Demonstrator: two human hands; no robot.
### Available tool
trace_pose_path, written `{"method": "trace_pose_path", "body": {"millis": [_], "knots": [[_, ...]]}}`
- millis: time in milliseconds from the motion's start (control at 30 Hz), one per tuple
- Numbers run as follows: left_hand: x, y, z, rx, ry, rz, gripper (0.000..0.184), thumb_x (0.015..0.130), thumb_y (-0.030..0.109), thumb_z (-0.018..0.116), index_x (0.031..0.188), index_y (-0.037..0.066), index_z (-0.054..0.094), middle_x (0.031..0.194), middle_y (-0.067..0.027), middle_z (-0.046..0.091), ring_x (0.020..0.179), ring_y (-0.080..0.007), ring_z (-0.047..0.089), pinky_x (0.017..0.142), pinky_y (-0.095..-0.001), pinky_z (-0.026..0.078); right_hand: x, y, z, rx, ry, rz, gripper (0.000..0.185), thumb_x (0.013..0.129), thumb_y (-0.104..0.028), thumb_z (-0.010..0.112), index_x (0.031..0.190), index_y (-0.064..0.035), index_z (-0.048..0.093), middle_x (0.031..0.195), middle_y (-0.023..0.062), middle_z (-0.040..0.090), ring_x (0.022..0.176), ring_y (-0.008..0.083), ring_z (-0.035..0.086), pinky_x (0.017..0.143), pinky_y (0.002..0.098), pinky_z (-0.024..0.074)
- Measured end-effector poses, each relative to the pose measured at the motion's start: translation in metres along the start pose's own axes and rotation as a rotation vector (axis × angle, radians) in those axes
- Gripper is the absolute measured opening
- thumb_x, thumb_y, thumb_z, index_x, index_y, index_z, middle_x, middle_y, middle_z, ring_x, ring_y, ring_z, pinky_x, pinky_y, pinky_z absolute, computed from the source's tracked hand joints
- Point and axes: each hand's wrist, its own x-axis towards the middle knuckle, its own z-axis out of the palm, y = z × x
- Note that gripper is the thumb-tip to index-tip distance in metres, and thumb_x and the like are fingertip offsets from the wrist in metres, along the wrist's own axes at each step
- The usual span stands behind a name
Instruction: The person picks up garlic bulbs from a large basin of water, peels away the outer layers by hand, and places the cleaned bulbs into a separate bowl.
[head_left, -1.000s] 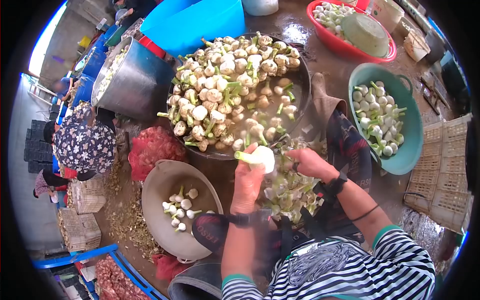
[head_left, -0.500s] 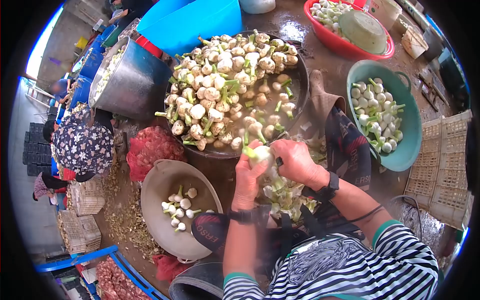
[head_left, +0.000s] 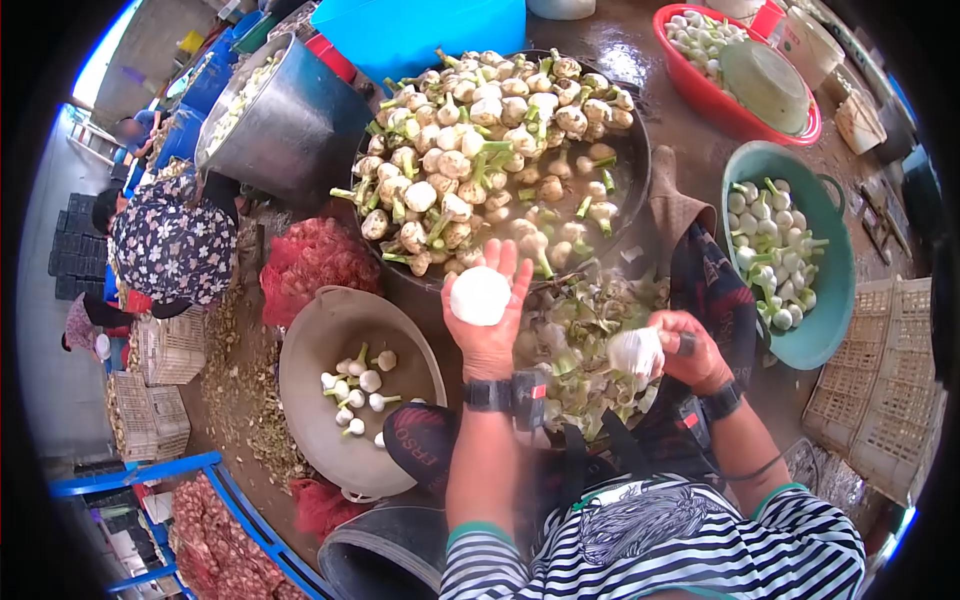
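Observation:
My left hand is palm up above the edge of the wide dark basin, fingers stretched, with a round white peeled garlic bulb resting in it. Lower right, my right hand is closed around a whitish, blurred strip of garlic skin and a short dark handle; no blade shows. Below the right hand, a heap of garlic peelings lies between my legs. Ahead, the dark basin holds water and many unpeeled garlic bulbs with green stems.
At left stands a grey-beige basin with several white bulbs; at right, a green basin of trimmed bulbs. Beyond are a red basin, a blue tub and a metal pot. A person in a floral top works at far left.
My hands, together on one bulb before, have moved apart. My left hand opened out with the bulb, now without its stem; my right hand went right and down with skin in it.

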Motion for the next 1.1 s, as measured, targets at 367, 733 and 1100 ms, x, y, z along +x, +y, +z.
{"method": "trace_pose_path", "body": {"millis": [367, 733, 1100], "knots": [[-0.015, -0.060, -0.025, 0.400, 0.222, -0.257, 0.044, 0.092, 0.034, 0.039, 0.117, 0.000, 0.052, 0.116, -0.0128, 0.057, 0.110, -0.0248, 0.053, 0.091, -0.0432, 0.045, 0.071, 0.004, 0.035, -0.860, -0.113, -0.283, 0.064, 0.071, -0.016, 0.073, 0.128, -0.0029, 0.046, 0.107, 0.0077, 0.059, 0.098, 0.0171, 0.056, 0.088, 0.0314, 0.0445], [0.008, -0.060, -0.050, 0.633, 0.305, -0.258, 0.026, 0.094, 0.025, 0.045, 0.095, 0.003, 0.059, 0.088, -0.0140, 0.066, 0.085, -0.0253, 0.064, 0.075, -0.0372, 0.050, 0.048, -0.168, -0.102, -2.195, 0.708, 0.021, 0.059, 0.061, -0.007, 0.072, 0.118, -0.0055, 0.056, 0.121, 0.0174, 0.053, 0.117, 0.0338, 0.046, 0.100, 0.0391, 0.0364], [0.018, -0.056, -0.043, 0.665, 0.437, -0.226, 0.019, 0.090, 0.017, 0.048, 0.082, 0.002, 0.059, 0.077, -0.0107, 0.062, 0.075, -0.0223, 0.061, 0.073, -0.0350, 0.051, 0.323, -0.048, -0.101, -2.202, 0.145, 0.123, 0.023, 0.078, -0.013, 0.056, 0.099, -0.0078, 0.064, 0.104, 0.0128, 0.060, 0.101, 0.0281, 0.057, 0.085, 0.0411, 0.0445]]}}
